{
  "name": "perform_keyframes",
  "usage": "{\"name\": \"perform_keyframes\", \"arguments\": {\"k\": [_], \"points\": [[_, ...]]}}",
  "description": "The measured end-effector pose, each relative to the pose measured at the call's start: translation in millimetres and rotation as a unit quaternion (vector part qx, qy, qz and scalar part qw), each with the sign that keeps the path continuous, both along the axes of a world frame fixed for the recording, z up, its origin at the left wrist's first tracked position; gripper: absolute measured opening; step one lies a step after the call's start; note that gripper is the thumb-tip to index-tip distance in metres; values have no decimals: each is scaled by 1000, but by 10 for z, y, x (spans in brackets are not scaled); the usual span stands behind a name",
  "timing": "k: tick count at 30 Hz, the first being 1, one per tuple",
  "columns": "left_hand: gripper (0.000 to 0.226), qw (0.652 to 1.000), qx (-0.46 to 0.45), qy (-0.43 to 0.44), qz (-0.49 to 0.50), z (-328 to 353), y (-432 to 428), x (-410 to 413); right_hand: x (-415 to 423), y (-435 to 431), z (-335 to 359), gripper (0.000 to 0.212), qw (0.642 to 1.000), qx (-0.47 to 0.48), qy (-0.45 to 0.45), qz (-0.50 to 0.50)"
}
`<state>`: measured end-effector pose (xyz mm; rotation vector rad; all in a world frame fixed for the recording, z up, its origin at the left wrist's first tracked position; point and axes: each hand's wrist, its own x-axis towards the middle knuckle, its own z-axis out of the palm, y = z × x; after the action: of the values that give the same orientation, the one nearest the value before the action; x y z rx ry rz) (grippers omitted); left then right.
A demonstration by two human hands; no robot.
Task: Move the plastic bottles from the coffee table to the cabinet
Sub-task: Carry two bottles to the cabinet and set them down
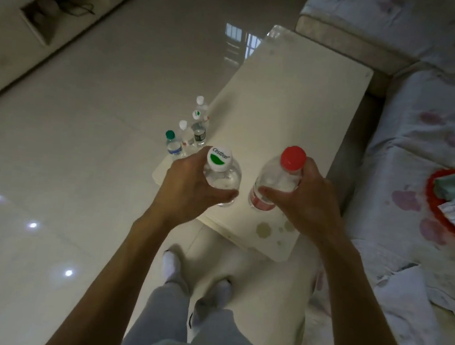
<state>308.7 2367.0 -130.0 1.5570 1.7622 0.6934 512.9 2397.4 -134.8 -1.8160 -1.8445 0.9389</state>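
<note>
The left hand (188, 185) has its fingers (224, 194) wrapped around a clear bottle with a white cap (222, 171), held above the near end of the cream desk (277, 115). The right hand (308, 197) grips a clear bottle with a red cap (279, 177) the same way, just beside the first. Four more small bottles (190, 132) stand clustered at the desk's left edge, farther off. A sofa (421, 136) covered in pale cloth runs along the right, with a red tray (446, 220) on it. The cabinet (49, 13) sits far left across the shiny floor (68, 155).
</note>
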Motion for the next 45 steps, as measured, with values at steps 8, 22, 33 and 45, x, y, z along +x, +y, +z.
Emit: {"name": "perform_keyframes", "arguments": {"k": [8, 22, 33, 45], "points": [[70, 996, -14, 26, 79, 183, -354, -532, -621, 14, 48, 83, 996, -19, -41, 71], [68, 973, 4, 28, 230, 323, -1367, -2000, -2273, -489, 250, 71, 983, -17, -8, 184], [74, 961, 22, 33, 273, 363, -2125, -3152, -3460, -1016, 359, 58, 979, -2, -8, 204], [69, 948, -9, 12, 317, 177, -2384, -3710, -4137, -1115, 119, 62, 971, -17, -8, 240]]}}
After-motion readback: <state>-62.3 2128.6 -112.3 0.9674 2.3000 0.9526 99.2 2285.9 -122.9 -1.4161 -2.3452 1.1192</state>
